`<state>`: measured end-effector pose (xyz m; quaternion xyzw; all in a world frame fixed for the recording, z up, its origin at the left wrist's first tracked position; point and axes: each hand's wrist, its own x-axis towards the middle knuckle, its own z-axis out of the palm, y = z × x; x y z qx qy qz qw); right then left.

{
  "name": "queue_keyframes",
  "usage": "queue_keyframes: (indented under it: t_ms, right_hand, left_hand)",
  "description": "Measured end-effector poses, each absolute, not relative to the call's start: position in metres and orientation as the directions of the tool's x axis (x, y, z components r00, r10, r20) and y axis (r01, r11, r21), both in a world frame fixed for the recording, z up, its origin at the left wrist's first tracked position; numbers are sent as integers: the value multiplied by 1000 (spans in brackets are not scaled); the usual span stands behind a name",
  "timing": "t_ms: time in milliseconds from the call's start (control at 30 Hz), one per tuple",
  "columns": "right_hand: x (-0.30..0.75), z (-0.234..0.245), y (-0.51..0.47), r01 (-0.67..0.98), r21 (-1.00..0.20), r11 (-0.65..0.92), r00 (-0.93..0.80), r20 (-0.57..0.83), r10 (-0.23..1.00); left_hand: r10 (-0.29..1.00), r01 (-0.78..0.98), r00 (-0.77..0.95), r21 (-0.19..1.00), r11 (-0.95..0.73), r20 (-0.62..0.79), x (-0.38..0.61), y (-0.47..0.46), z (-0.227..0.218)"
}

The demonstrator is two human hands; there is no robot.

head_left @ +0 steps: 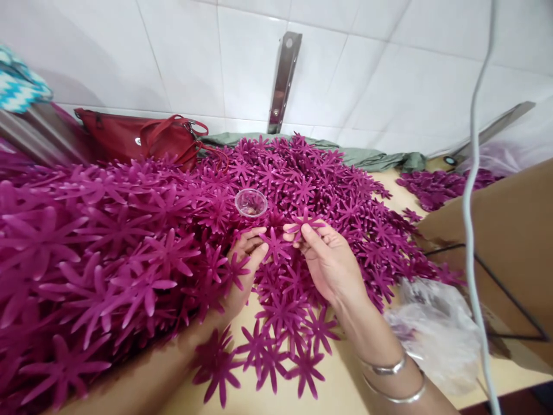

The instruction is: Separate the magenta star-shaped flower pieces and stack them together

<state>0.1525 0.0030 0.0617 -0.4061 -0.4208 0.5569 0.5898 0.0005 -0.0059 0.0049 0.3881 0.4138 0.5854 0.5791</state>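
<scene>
My right hand (330, 262) pinches a star-shaped purple artificial flower piece (306, 221), thumb on top and fingers beneath. Just left of it, my left hand (247, 256) is closed, with thumb and fingertips at a petal of a second purple flower piece (275, 246). Both hands are over a large heap of the same flower pieces (298, 184). A small clear plastic cup (251, 203) stands in the heap just beyond my left fingertips; a little something lies in its bottom, too small to name.
At the back left, a red handbag (129, 135) rests against the white tiled wall (254, 52). A crumpled clear plastic bag (436, 334) lies right of my forearm. A brown cardboard box (514, 242) stands at the right, and a pale cable (469, 202) hangs before it.
</scene>
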Motion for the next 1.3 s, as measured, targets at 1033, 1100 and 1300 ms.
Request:
queue_keyframes:
  t_ms: [1033, 1100, 1300]
  right_hand:
    - [192, 68, 20, 393, -650, 651, -574, 380, 726]
    - [197, 68, 23, 318, -710, 628, -514, 427, 744]
    - [208, 62, 33, 67, -841, 537, -309, 494, 813]
  left_hand:
    - [993, -592, -9, 801, 87, -114, -3, -8, 36]
    - [989, -580, -3, 806, 116, -145, 0, -14, 44]
    - [972, -475, -216, 880, -18, -97, 14, -39, 75]
